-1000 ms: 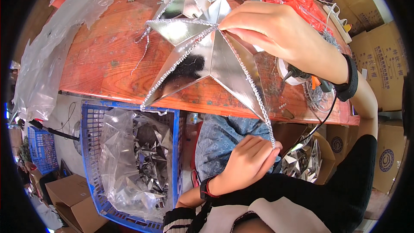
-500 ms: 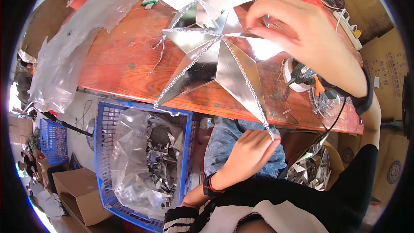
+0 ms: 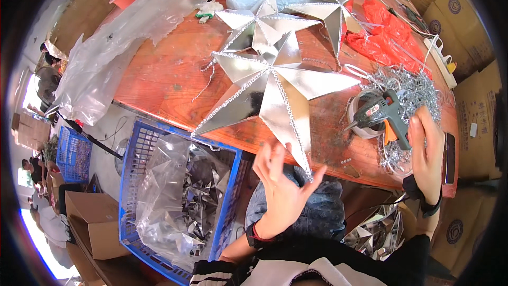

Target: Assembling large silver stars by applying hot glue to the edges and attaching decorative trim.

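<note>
A large silver star (image 3: pixel 286 92) with beaded silver trim along its ridges lies on the orange-red wooden table, its lowest point jutting past the front edge. Around that point my left hand (image 3: pixel 281 193) has its fingers and thumb spread, the tip between them; whether they touch it I cannot tell. A dark green glue gun (image 3: pixel 389 119) with an orange trigger rests on a tape roll (image 3: pixel 355 107), nozzle toward the star. My right hand (image 3: pixel 427 151) is just beside the gun's handle, fingers extended and not wrapped round it. Another silver star (image 3: pixel 256 24) lies behind the first.
A third silver star (image 3: pixel 334 16) stands farther back. Red plastic (image 3: pixel 389 34) and silver tinsel (image 3: pixel 418 92) lie at the right, by a white power strip (image 3: pixel 442 63). Clear plastic sheeting (image 3: pixel 106 63) covers the left. Below is a blue crate (image 3: pixel 126 201) of silver pieces.
My right hand has left the star's right arm and moved down and right to the glue gun. My left hand has let go its pinch on the star's lower tip and spread its fingers.
</note>
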`<state>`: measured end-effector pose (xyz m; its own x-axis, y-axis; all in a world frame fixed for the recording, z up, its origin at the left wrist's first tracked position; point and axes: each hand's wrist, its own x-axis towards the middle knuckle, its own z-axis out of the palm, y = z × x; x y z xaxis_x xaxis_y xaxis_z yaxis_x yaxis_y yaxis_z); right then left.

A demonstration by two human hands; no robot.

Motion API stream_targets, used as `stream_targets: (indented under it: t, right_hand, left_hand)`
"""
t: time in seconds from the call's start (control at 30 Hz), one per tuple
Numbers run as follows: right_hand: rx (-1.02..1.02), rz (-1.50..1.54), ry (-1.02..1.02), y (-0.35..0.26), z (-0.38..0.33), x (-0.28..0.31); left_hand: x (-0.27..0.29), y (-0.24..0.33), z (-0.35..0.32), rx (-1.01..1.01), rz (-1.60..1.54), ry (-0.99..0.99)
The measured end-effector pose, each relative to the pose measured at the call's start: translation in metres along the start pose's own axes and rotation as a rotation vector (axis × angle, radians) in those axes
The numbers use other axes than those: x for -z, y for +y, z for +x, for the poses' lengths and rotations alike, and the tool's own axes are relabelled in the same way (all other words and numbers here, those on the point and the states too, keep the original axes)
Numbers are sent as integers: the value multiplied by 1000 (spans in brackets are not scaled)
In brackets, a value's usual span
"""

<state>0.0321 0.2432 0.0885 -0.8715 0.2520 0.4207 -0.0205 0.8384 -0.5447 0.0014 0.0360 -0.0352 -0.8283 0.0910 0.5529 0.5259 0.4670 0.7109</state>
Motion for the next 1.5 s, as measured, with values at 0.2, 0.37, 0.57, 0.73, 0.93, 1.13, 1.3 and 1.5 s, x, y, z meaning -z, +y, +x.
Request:
stream_targets:
  t: [0.2,0.37,0.57,0.73,0.93,1.13,1.3,1.5]
  right_hand:
    - [-174,-81,-65,50,-35,19]
    - [160,110,-485,40,-59,21]
    - [330,583,-982,22,-77,-23]
    - [418,688,-1056,22,-108,-66]
    - [514,449,-979,23,-98,-54]
    - [280,234,-470,13,-49,16]
    - [21,-271,17,17,-14,5]
    - [-208,-63,-229,61,-6,-6]
  left_hand:
    - [-11,-1,19,10,1,80]
    - [-14,-3,24,56,11,60]
    - [-14,-7,23,69,-114,83]
    - [-19,-7,23,99,-221,134]
    - [-3,-13,27,69,-312,106]
    - [40,-32,35,177,-417,11]
    - [72,-56,55,207,-535,-65]
    - [94,-82,67,357,-508,5]
